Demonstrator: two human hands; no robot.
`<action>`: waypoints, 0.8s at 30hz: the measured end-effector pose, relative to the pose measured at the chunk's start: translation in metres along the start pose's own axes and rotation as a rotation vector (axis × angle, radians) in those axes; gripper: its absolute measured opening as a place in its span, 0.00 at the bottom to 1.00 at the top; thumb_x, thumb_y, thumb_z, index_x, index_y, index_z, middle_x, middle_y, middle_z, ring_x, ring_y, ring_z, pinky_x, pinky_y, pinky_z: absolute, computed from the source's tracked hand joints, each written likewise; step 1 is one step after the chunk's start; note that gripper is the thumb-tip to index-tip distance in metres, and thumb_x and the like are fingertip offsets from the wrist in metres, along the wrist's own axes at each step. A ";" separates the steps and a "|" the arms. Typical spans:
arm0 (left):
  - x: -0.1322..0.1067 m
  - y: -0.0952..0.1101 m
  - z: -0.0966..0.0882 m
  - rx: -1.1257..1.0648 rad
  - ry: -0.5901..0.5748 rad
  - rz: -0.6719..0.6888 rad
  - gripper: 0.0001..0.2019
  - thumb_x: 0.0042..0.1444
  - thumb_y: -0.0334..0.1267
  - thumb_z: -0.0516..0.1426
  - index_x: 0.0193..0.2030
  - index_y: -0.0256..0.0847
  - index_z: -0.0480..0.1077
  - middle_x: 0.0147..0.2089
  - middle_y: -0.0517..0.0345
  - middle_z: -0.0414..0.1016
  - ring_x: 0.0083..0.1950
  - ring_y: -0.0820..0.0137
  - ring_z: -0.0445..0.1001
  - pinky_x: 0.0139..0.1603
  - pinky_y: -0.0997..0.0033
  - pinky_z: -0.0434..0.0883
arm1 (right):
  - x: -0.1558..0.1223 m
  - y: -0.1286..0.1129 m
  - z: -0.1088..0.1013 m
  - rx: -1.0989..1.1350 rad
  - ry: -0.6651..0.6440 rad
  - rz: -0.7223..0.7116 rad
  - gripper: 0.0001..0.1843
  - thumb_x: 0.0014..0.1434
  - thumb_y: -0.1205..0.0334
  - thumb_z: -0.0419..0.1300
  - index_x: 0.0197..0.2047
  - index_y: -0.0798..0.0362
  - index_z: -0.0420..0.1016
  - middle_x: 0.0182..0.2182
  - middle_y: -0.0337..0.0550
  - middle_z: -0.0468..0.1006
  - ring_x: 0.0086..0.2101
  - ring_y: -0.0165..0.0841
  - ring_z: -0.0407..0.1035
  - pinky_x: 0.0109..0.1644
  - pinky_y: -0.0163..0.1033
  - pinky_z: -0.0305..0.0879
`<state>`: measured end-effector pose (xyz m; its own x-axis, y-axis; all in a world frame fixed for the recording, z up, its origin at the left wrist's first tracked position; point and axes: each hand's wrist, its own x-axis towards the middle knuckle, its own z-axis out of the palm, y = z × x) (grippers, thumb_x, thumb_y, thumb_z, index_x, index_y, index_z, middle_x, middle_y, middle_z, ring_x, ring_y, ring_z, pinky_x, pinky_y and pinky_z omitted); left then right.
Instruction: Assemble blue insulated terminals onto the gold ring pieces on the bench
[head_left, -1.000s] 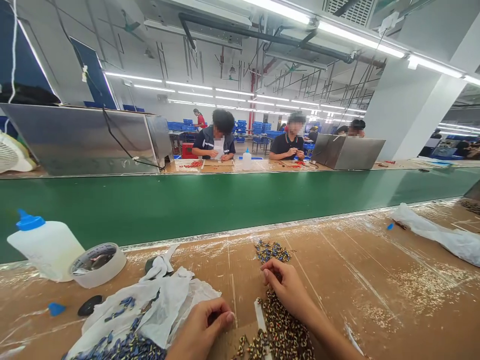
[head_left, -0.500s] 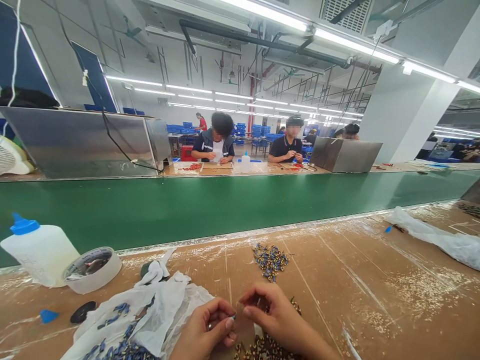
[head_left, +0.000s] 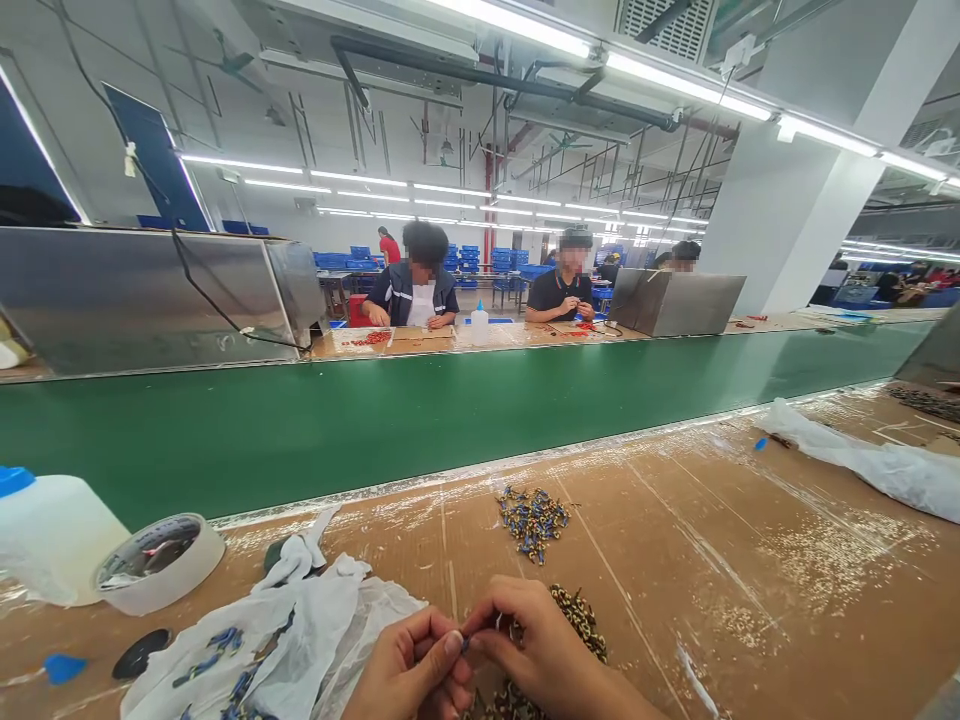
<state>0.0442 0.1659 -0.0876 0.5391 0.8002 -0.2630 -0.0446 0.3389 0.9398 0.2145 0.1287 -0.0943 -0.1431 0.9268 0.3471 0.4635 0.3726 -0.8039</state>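
My left hand (head_left: 412, 668) and my right hand (head_left: 534, 650) meet at the bottom middle, fingertips pinched together on a tiny dark part I cannot make out. Just under and right of them lies a heap of small brown-and-cream parts (head_left: 577, 615). A smaller pile of blue-and-brass parts (head_left: 532, 518) sits a little farther out on the cardboard-covered bench (head_left: 750, 560). To the left, a crumpled white plastic bag (head_left: 300, 640) holds several blue parts (head_left: 217, 640).
A tape roll (head_left: 159, 565) and a white bottle with a blue cap (head_left: 45, 535) stand at the left. A green conveyor belt (head_left: 450, 405) runs across the middle. Beyond it co-workers (head_left: 414, 285) sit at their bench. Another white bag (head_left: 862, 460) lies at the right.
My right hand has pulled back from the brown parts heap towards my left hand, and the two now pinch together. The view has shifted slightly right.
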 end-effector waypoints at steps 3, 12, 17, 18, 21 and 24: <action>0.000 -0.002 0.000 -0.006 0.005 0.000 0.24 0.39 0.57 0.67 0.25 0.37 0.66 0.20 0.59 0.73 0.19 0.73 0.71 0.19 0.79 0.64 | 0.001 -0.001 0.000 -0.007 -0.012 -0.035 0.05 0.55 0.71 0.60 0.34 0.53 0.74 0.30 0.37 0.73 0.31 0.29 0.67 0.34 0.31 0.60; -0.001 -0.012 0.007 -0.126 0.000 -0.017 0.25 0.43 0.57 0.65 0.26 0.39 0.61 0.19 0.65 0.69 0.17 0.79 0.64 0.17 0.82 0.56 | -0.001 -0.010 -0.008 -0.005 -0.095 -0.059 0.06 0.56 0.71 0.60 0.37 0.51 0.72 0.33 0.37 0.73 0.32 0.28 0.67 0.37 0.31 0.61; -0.002 -0.012 0.005 -0.116 -0.043 -0.031 0.23 0.45 0.56 0.64 0.26 0.38 0.62 0.19 0.65 0.69 0.17 0.81 0.62 0.19 0.83 0.56 | -0.001 -0.010 -0.008 -0.006 -0.095 -0.047 0.04 0.56 0.70 0.60 0.36 0.52 0.71 0.32 0.37 0.73 0.33 0.28 0.67 0.37 0.31 0.61; -0.003 -0.011 0.004 -0.105 -0.048 -0.015 0.23 0.46 0.55 0.64 0.26 0.38 0.62 0.20 0.65 0.69 0.18 0.80 0.63 0.20 0.83 0.56 | -0.001 -0.010 -0.007 -0.008 -0.092 -0.041 0.04 0.57 0.69 0.60 0.35 0.52 0.72 0.32 0.37 0.73 0.32 0.29 0.67 0.37 0.31 0.61; -0.002 -0.008 0.000 0.006 -0.070 0.041 0.22 0.51 0.57 0.60 0.27 0.36 0.65 0.22 0.62 0.71 0.20 0.77 0.66 0.22 0.81 0.61 | -0.002 -0.010 -0.007 0.001 -0.074 -0.013 0.03 0.59 0.69 0.59 0.36 0.52 0.72 0.32 0.38 0.74 0.33 0.29 0.67 0.38 0.32 0.61; -0.002 -0.005 -0.004 0.147 -0.056 0.115 0.23 0.55 0.58 0.56 0.31 0.35 0.69 0.26 0.57 0.72 0.24 0.73 0.69 0.22 0.78 0.64 | -0.003 -0.008 -0.007 0.021 -0.039 0.031 0.04 0.61 0.65 0.57 0.36 0.52 0.73 0.31 0.39 0.75 0.33 0.30 0.67 0.38 0.34 0.61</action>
<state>0.0403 0.1646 -0.0927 0.5837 0.7993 -0.1428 0.0123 0.1671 0.9859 0.2173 0.1229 -0.0856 -0.1635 0.9388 0.3032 0.4500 0.3444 -0.8239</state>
